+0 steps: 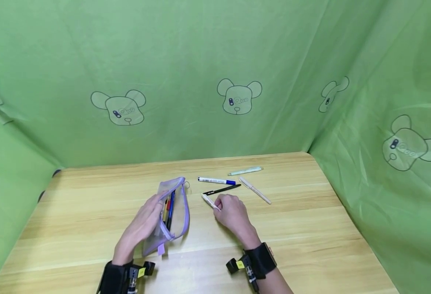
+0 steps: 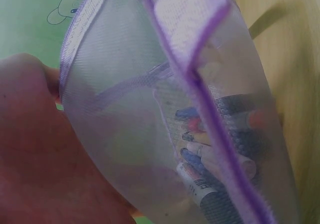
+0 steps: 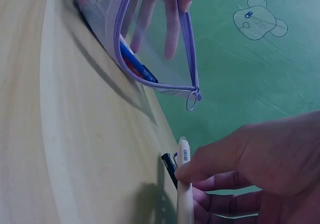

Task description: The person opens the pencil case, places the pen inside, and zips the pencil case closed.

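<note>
My left hand [image 1: 141, 222] grips one side of a purple-edged mesh pencil pouch [image 1: 184, 220], its thumb over the rim and fingers behind the mesh in the right wrist view. The pouch gapes, and several pens [image 1: 169, 210] lie inside it; the left wrist view shows these pens [image 2: 200, 181] through the mesh. To the right of the pouch, my right hand [image 1: 234, 214] pinches a white pen [image 3: 184, 204] between thumb and fingers, low over the table. Just beyond that pen lies a black pen [image 1: 223, 189].
A blue-capped white marker [image 1: 215, 180], a pale green pen [image 1: 245, 171] and a pale pink pen [image 1: 255, 190] lie on the wooden table [image 1: 303, 228] beyond my right hand. Green curtains [image 1: 186, 134] rise behind the table and at both sides.
</note>
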`<state>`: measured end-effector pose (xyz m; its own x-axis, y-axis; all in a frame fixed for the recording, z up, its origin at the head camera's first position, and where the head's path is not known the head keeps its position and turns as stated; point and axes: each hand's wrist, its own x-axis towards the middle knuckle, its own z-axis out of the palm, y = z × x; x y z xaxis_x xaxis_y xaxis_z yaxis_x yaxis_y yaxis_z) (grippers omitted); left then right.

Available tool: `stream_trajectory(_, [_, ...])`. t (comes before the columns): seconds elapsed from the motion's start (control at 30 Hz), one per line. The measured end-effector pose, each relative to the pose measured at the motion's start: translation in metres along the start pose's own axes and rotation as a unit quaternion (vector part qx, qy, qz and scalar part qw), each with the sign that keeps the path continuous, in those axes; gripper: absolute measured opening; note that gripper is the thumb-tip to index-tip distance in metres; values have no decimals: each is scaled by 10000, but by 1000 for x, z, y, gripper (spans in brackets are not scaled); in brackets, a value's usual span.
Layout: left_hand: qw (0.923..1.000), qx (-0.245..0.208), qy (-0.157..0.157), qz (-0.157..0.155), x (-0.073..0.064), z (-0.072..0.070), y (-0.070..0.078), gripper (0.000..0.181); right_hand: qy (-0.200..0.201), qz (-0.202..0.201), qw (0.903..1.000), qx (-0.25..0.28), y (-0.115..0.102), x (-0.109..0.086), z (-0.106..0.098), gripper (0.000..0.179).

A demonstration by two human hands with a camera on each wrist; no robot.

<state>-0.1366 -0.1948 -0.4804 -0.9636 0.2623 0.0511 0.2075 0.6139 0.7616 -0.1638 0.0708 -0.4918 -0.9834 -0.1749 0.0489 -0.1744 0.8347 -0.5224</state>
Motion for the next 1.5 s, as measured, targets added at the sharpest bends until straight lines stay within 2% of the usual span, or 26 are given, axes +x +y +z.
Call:
stream_trajectory(0.13, [9999,-6,-82,-100,-2,-1,1,48,35,-209,9994,286,-4,-1,-2,5])
stream_trajectory(0.3, [9999,17,-85,-138,-3,-2,3,49,-59,-452,9936,1030,-16,-1,-5,5])
stream_trajectory(0.5, [9998,59,-54,-206,-1,-1,5,49,-320,-326,9863,1582,-29,-1,-1,7])
stream_trajectory(0.87, [9999,-62,-64,-93,1,0,3,48,-487,-259,9816,1830,-49,2,13,8])
stream_trajectory(1.1, [9997,1,-121,-223,-4,-2,2,49,-186,-112,9821,1872,-68,2,26,8])
stream_trajectory(1.3, [9999,121,-22,-104,-6,-5,1,48,122,-52,9797,2000,-79,3,36,9])
stream_trajectory(1.5, [9997,175,-88,-128,-7,-5,1,49,224,-128,9744,2234,-84,2,38,20])
